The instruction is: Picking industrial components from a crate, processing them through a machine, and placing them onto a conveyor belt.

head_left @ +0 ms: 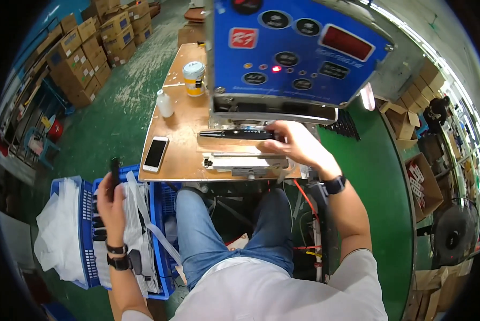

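Observation:
My right hand [293, 143] is closed on the right end of a long black tapered casing [232, 134] with small light marks along it. The casing lies level over a pale block on the wooden table, just below a machine with a blue control panel [299, 59]. In front of it sits a metal fixture [245, 161]. My left hand [110, 206] is raised over the blue crates at the left, its fingers round a black elongated piece [115, 172]; the kind of piece cannot be made out.
A white phone [156, 154], a white bottle [164, 104] and a lidded tin [194, 78] stand or lie on the table [184, 120]. A blue crate [157, 235] holds strips and black pieces. Beyond the machine lie several black pieces [345, 126]. A fan [454, 235] stands at right.

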Action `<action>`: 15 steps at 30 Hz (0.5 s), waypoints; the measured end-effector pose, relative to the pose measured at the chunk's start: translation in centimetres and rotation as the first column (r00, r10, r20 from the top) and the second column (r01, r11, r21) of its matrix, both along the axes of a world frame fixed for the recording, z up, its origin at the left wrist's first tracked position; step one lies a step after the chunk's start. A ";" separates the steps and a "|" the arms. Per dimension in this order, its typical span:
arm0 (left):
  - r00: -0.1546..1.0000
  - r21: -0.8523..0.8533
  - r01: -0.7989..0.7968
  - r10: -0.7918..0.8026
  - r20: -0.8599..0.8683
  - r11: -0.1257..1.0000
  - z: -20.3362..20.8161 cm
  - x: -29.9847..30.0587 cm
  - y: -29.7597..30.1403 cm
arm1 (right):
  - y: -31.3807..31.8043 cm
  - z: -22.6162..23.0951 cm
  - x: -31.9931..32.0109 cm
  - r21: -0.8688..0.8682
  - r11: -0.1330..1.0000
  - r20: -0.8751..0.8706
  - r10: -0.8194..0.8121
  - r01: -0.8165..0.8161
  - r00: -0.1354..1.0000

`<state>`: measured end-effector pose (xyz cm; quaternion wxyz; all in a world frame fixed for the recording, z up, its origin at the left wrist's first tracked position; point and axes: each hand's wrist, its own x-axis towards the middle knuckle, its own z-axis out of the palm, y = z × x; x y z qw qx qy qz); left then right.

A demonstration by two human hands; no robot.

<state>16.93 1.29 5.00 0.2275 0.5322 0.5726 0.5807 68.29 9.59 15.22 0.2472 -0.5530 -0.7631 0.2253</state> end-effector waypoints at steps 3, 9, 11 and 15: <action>0.898 0.102 0.242 -0.184 -0.399 0.965 4.8 9.1 3.8 | 0.7 -1.0 0.5 0.181 0.978 0.150 0.076 -0.103 0.986; 0.557 0.170 0.576 -0.232 -0.798 0.799 8.4 20.3 9.4 | -4.3 -0.3 6.0 0.459 0.886 0.078 -0.113 0.065 0.991; 0.422 0.190 0.656 -0.147 -0.894 0.730 8.0 23.0 10.8 | -7.3 -1.4 10.2 0.211 0.929 -0.138 -0.279 0.303 0.950; 0.353 0.017 0.658 -0.288 -0.890 0.753 6.5 26.2 11.8 | -11.9 -7.1 18.5 0.224 0.766 -0.012 -0.616 0.603 0.788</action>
